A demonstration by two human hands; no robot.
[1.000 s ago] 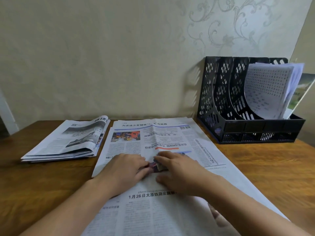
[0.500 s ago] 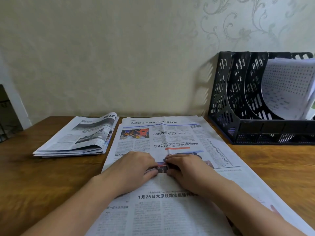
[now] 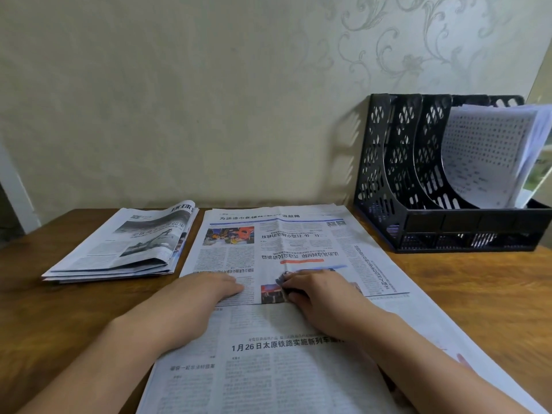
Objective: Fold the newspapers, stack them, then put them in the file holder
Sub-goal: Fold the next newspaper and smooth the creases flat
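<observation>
Head view: both hands flat on a half-folded newspaper on the counter.
The large white printed newspaper (image 3: 268, 294) lies at centre, its far half folded toward the person. The left hand (image 3: 206, 291) and right hand (image 3: 316, 291) press its fold edge, fingers straight, slightly apart. At 10 o'clock rests a folded grey-white newspaper stack (image 3: 125, 249); at 2 o'clock, the black perforated plastic file holder (image 3: 418, 222) on the brown wooden counter (image 3: 478, 294).

The newspaper (image 3: 268, 294) is thin matt paper, creased. The table (image 3: 478, 294) is polished wood, slightly glossy. The file holder (image 3: 388, 174) is perforated black plastic.
</observation>
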